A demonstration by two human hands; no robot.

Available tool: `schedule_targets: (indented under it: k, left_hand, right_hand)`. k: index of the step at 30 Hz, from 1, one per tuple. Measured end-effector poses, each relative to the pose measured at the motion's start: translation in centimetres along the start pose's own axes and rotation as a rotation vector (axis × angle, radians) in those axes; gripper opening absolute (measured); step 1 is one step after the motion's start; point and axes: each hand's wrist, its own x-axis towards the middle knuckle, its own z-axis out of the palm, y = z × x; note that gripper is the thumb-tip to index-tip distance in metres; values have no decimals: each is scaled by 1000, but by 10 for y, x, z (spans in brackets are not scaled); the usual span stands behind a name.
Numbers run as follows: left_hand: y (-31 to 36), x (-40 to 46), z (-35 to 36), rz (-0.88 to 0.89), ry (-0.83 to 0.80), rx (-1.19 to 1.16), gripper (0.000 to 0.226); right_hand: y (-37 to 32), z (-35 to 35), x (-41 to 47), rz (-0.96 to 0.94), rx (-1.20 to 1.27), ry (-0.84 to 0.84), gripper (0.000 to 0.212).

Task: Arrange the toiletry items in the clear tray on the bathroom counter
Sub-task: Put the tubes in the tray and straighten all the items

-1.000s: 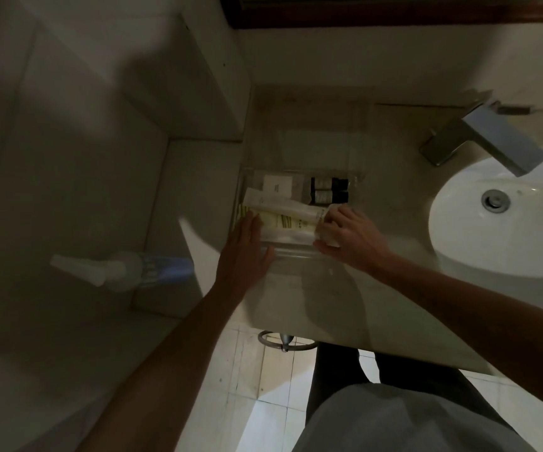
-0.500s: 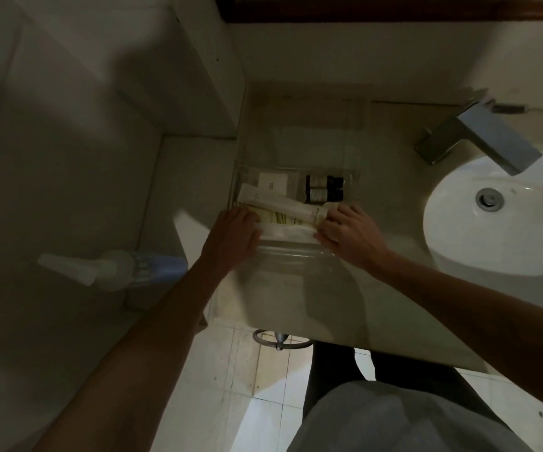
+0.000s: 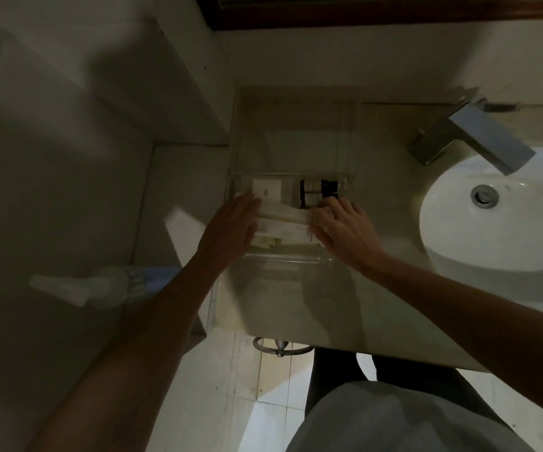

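Note:
A clear tray (image 3: 288, 261) sits on the beige counter, left of the sink. Inside lie long white packets (image 3: 283, 220) side by side, a small white box (image 3: 266, 188) at the back left and dark little bottles (image 3: 317, 190) at the back right. My left hand (image 3: 229, 225) lies flat with straight fingers against the left ends of the packets. On the right ends rests my right hand (image 3: 341, 228), its fingers bent down over them. The packets' ends are hidden under both hands.
A white round basin (image 3: 505, 223) and a square metal tap (image 3: 479, 135) stand to the right. A spray bottle (image 3: 100, 283) hangs low at the left. The counter's front edge (image 3: 328, 345) runs below the tray, with a towel ring (image 3: 279, 349) under it.
Both hands have moved a little towards the back of the tray. The white packets now lie straight across the tray instead of slanted.

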Motion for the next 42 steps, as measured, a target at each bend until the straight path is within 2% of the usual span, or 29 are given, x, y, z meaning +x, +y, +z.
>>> schedule_targets:
  k: [6,12,16,20,29,35,38,42]
  left_hand:
    - [12,-16,6,-68,-3,-11,53]
    - [19,-19,10,-128,5,-63,56]
    - [25,-18,12,-161,44,-59,67]
    - [23,12,12,-111,60,-22,78]
    - [25,29,27,-201,20,-71,80]
    - [28,-8,10,-412,97,-360,107]
    - [12,-33,9,-415,4,-292,127]
    - [-9,-36,5,-375,-158,-195,147]
  right_hand:
    - [2,0,-4,-2,-25,-111,43]
    - [-2,-1,-6,38,-18,-121,46]
    - [-7,0,-4,144,4,-130,68]
    - [-11,2,14,238,5,-160,84]
    - [-12,17,18,285,58,-144,84]
    - [4,-11,-21,382,298,-111,92]
    - [16,-7,-52,401,293,-250,104]
    - [16,6,-59,236,183,-391,127]
